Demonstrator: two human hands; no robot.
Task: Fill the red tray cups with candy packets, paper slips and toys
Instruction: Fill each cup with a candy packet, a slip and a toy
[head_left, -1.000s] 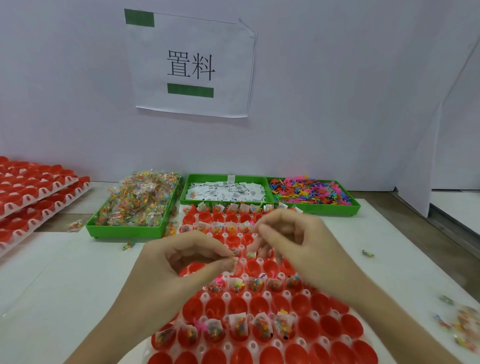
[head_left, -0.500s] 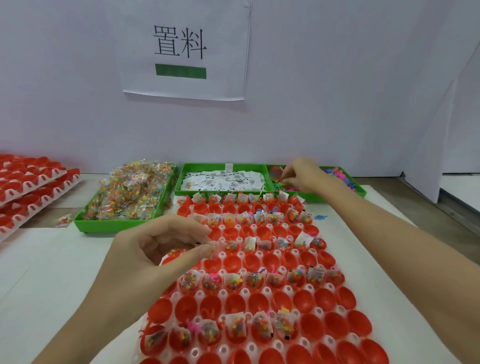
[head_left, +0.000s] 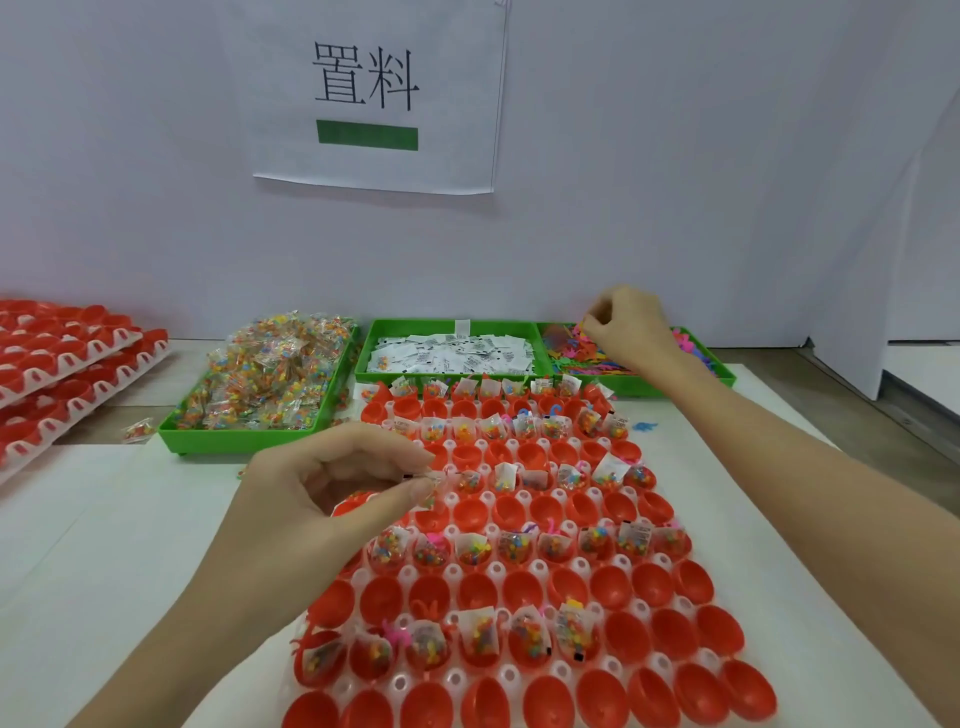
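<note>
A tray of red cups lies in front of me; alternate rows hold candy packets, paper slips and small toys, the rows between are bare. My left hand hovers over the tray's left side and pinches a clear candy packet with a paper slip between thumb and fingers. My right hand reaches far back into the green bin of colourful plastic toys, fingers curled and pinching among them; what they hold is too small to tell.
A green bin of candy packets stands back left, a green bin of paper slips in the middle. Stacked red cup trays sit at the far left. A blue toy lies loose by the tray. A white wall with a sign rises behind.
My right hand left the left hand above the tray and reached back right into the toy bin. The left hand stayed over the tray with its packet.
</note>
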